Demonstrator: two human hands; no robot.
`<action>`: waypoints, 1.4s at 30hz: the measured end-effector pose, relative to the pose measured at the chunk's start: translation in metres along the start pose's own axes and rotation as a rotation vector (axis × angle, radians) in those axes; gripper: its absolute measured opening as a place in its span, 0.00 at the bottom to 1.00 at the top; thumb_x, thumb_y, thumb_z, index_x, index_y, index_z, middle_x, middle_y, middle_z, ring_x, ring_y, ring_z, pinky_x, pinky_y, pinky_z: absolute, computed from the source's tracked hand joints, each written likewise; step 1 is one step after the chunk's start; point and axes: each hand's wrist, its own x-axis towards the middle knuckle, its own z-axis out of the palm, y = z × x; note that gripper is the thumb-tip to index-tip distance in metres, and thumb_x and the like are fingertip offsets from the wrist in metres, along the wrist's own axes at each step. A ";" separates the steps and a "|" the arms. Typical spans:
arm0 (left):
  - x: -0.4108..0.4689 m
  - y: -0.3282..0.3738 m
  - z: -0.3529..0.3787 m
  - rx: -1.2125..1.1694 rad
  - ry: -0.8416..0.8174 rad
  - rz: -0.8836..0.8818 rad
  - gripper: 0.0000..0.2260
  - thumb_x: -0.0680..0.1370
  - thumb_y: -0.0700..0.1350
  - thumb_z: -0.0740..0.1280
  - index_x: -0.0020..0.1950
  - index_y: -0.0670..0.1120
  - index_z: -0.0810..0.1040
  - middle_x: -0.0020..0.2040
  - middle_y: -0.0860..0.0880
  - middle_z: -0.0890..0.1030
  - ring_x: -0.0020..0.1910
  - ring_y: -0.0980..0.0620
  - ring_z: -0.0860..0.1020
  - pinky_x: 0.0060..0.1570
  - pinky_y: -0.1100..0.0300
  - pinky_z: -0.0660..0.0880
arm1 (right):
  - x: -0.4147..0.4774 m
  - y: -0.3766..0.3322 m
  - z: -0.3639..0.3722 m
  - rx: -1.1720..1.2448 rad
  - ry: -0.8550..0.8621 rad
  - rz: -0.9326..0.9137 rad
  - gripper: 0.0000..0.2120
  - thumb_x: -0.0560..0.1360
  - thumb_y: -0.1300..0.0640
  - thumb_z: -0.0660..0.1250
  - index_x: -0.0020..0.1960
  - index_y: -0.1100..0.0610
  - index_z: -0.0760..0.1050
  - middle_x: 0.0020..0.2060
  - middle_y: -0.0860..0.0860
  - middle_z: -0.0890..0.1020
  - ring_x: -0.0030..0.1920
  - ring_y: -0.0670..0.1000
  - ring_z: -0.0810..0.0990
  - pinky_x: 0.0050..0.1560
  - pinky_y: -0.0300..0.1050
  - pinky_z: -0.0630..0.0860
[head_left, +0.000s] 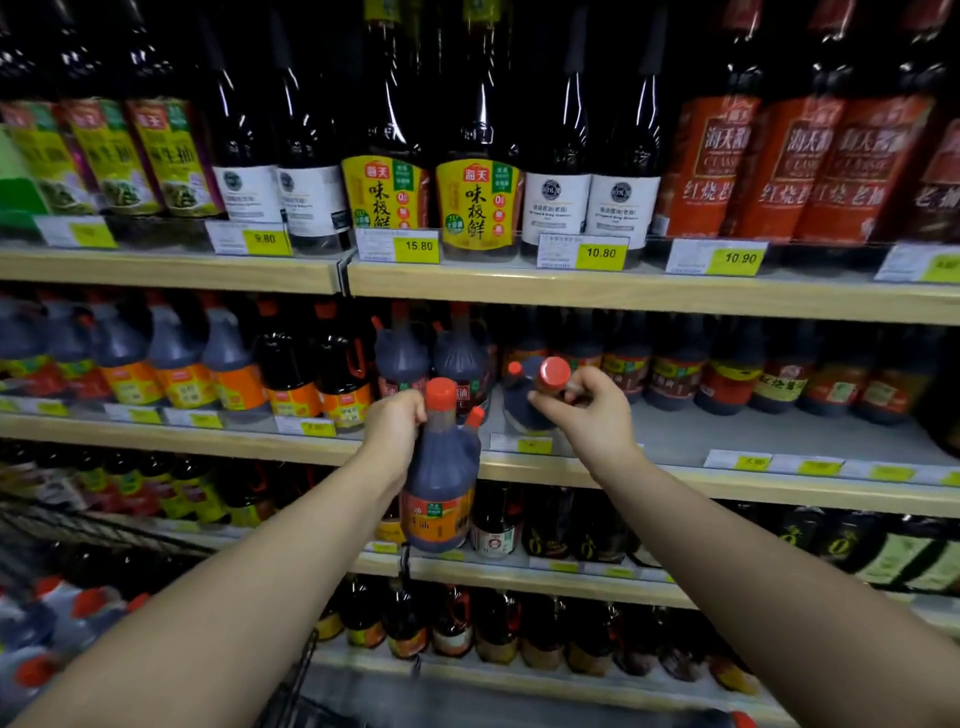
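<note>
so, our left hand (395, 431) curls round neck of orange-label soy sauce jug (441, 493), just under its red cap. jug hangs upright in air, in front of middle shelf (727, 431) edge. our right hand (587, 410) grips neck of second jug (522, 405) (red-capped too), tilted toward us over middle shelf; we cannot tell if its base rests there. yellow price tag (532, 445) sits just below.
</note>
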 end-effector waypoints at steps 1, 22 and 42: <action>0.005 -0.001 0.003 0.006 0.000 0.004 0.15 0.70 0.34 0.56 0.28 0.47 0.55 0.25 0.49 0.60 0.28 0.50 0.62 0.30 0.59 0.59 | 0.004 0.002 0.001 -0.003 0.007 -0.011 0.23 0.67 0.63 0.75 0.31 0.54 0.60 0.27 0.46 0.65 0.31 0.45 0.64 0.37 0.41 0.64; 0.073 -0.018 0.042 -0.008 0.043 -0.022 0.08 0.59 0.43 0.58 0.27 0.47 0.57 0.20 0.54 0.59 0.27 0.52 0.59 0.30 0.59 0.58 | 0.116 0.086 0.024 -0.277 -0.304 0.013 0.15 0.75 0.55 0.64 0.59 0.60 0.75 0.58 0.58 0.70 0.59 0.56 0.70 0.58 0.39 0.63; 0.077 -0.018 0.043 -0.067 0.089 -0.030 0.12 0.67 0.37 0.57 0.26 0.48 0.58 0.20 0.54 0.60 0.28 0.52 0.59 0.31 0.58 0.58 | 0.119 0.105 0.048 -0.143 -0.112 -0.036 0.12 0.80 0.58 0.60 0.59 0.64 0.74 0.55 0.61 0.79 0.57 0.59 0.76 0.48 0.35 0.63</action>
